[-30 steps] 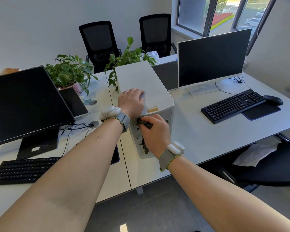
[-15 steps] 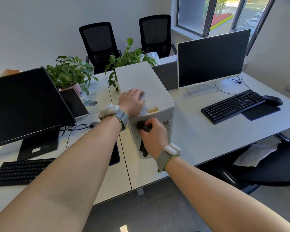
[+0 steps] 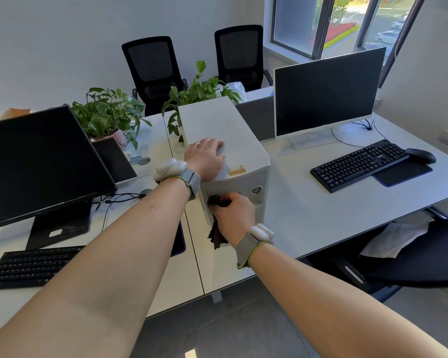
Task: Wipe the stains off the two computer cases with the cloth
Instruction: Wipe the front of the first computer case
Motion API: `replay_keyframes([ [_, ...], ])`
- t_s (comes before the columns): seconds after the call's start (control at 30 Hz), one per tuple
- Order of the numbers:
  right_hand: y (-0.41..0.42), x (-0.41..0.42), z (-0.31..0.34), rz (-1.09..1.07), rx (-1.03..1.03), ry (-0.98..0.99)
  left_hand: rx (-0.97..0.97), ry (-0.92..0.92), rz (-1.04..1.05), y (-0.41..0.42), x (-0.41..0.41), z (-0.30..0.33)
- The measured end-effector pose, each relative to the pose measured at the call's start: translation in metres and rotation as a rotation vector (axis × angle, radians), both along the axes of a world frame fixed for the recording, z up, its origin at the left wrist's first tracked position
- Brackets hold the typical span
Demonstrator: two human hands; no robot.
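My right hand (image 3: pixel 232 215) is bunched around a dark, crumpled cloth (image 3: pixel 216 223), fingers curled tight on it and pressing it against the upper left part of the front panel of the white metal tower computer case (image 3: pixel 219 130) that stands on the pale grey desk (image 3: pixel 308 215). A loose tail of the cloth hangs down the panel below my palm. My left hand (image 3: pixel 204 158) lies on top of the case near its front left edge, fingers bent over what looks like a white scrap of paper or cloth; I cannot tell whether I am gripping it or only steadying the case through it.

As I judge it, I am midway through this first case: the front face is being scrubbed now, and its lower half and the strip by the round button (image 3: pixel 256 189), to the right of my knuckles, look untouched. The top of the case shows no obvious stain from here, apart from a small yellow sticker (image 3: pixel 238 171) near its front edge. I cannot see a second case clearly; a dark grey box-like shape (image 3: pixel 256 120) stands just behind and to the right of the white case, and it may be the other one. If so, it is yet to be wiped.
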State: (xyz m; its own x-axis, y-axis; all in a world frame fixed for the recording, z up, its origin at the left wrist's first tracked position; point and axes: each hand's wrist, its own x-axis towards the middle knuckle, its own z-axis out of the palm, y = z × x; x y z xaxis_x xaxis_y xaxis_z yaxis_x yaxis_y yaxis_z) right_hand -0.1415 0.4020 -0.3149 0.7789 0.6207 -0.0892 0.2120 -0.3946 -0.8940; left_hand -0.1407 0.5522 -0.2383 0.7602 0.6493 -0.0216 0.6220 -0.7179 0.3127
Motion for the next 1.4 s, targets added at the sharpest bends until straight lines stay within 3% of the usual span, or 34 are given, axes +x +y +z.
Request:
replay_keyframes([
  [0.17,0.005,-0.005,0.013,0.014,0.245,-0.074,0.007,-0.014,0.001,-0.001,0.001,-0.001],
  [0.37,0.001,0.001,-0.002,0.001,-0.053,0.079,0.002,-0.003,-0.003,-0.001,-0.001,0.000],
  [0.53,0.005,-0.008,0.019,0.033,0.251,-0.011,0.008,-0.003,-0.003,-0.001,0.001,0.000],
  [0.73,0.005,0.003,-0.009,0.031,-0.150,0.127,0.003,0.000,-0.004,-0.002,-0.001,0.000],
  [0.8,-0.002,0.006,-0.013,0.002,-0.077,0.122,0.013,-0.004,-0.002,-0.002,0.000,-0.001],
  [0.97,-0.011,0.013,0.006,-0.165,0.326,-0.006,0.036,-0.003,0.005,-0.004,0.002,-0.004],
  [1.13,-0.018,0.026,-0.010,-0.146,0.128,0.078,0.076,-0.013,0.001,-0.005,0.001,-0.008],
  [1.33,-0.025,0.048,0.009,-0.346,0.372,0.078,0.140,-0.026,-0.004,-0.008,0.001,-0.012],
  [1.4,-0.028,0.056,0.008,-0.336,0.359,0.073,0.149,-0.025,-0.003,-0.009,0.001,-0.012],
])
